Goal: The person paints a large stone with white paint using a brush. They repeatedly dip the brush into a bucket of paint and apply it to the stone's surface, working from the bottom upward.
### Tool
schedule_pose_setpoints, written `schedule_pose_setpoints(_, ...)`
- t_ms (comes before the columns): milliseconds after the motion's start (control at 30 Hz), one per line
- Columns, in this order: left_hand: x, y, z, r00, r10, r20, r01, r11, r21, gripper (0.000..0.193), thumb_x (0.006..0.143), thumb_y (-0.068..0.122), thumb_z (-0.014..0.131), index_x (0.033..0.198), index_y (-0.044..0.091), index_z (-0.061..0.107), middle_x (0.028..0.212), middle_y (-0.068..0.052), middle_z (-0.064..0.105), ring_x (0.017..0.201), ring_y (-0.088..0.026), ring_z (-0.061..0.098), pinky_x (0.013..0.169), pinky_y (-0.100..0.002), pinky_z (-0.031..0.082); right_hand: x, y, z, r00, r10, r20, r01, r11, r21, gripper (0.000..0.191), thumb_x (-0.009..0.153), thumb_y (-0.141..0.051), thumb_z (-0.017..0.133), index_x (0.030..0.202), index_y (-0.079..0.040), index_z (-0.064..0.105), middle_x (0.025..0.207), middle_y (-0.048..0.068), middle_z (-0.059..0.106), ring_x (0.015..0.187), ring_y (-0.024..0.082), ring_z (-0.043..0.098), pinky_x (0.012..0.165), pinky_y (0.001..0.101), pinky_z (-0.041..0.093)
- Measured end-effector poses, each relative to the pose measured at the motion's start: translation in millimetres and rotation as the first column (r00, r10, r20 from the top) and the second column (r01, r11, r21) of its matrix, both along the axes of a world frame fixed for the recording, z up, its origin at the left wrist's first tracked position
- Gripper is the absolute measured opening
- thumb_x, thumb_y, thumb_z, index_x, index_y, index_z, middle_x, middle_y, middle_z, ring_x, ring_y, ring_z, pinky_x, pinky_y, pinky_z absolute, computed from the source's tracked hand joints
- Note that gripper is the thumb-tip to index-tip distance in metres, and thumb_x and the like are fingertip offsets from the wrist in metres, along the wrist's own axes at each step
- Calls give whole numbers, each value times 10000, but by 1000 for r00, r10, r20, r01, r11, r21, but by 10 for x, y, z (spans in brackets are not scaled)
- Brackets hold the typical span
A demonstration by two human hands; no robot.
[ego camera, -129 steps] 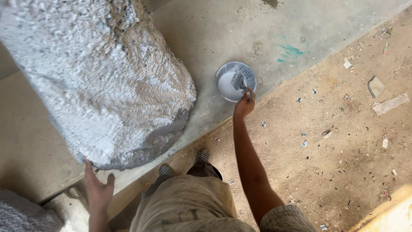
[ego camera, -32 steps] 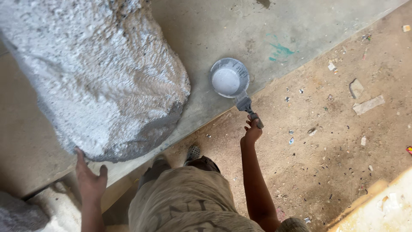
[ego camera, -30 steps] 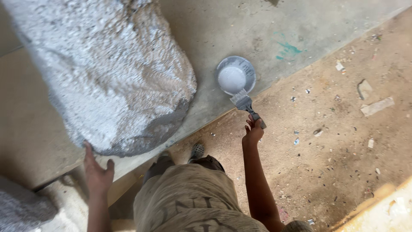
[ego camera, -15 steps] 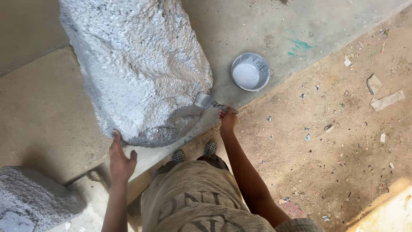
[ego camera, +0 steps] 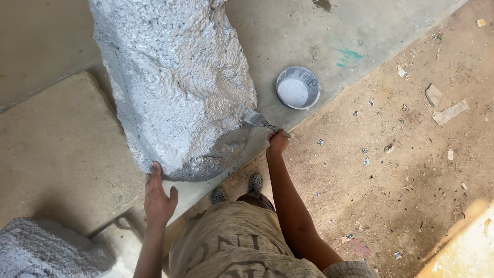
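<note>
**Brush against the rough block, other hand braced at its base**

The big rough-textured block coated in white-grey paint [ego camera: 175, 87] fills the upper middle of your view; its top runs past the upper edge, so you cannot see its full height. It stands on a grey concrete slab [ego camera: 309, 36], whose diagonal front edge meets the dusty brown dirt floor [ego camera: 401, 180] littered with small scraps. A darker, unpainted patch shows low on the block near that edge.

At the lower left corner, a second painted rough lump [ego camera: 46, 249] is cut off by the frame, so its shape stays unclear.

Your own torso in a tan shirt hides the ground beneath you; only the toes of two grey shoes [ego camera: 236, 188] peek out.

The round grey paint pot with white paint inside [ego camera: 298, 88] sits on the slab near its front edge, well apart from the block's right side.

Your left hand [ego camera: 158, 198] lies flat and spread, fingers touching the block's bottom edge, gripping nothing.

Your right hand [ego camera: 278, 142] is closed around the handle of a flat paintbrush [ego camera: 260, 121]; the bristles meet the block's lower right flank, and the handle is mostly hidden in your fist.
</note>
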State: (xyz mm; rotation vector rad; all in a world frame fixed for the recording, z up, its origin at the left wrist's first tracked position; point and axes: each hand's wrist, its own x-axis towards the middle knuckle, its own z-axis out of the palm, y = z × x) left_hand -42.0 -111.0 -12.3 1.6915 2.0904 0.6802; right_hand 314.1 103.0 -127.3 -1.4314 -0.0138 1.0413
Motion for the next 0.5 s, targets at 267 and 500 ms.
schedule_pose_setpoints(267,-82,-22,-3,999,-30,-13,29,996,-87,884,843,146,645,1619,68,230,1684,-128,290,1515,-296,310,1248,-484,252,-46,-189,125,990,40,-132,-22,991,135,230,1014,-183,552,912,6,632,700,103,675,552,163,608,517,277,514)
schedule_pose_setpoints(500,-85,24,33,999,-34,-43,26,984,-177,885,886,185,608,1636,106,144,1697,-90,216,1524,-270,277,1247,-492,207,-37,-322,128,993,95,-63,-88,990,109,273,1002,-170,532,843,26,635,656,104,637,506,160,556,483,282,483)
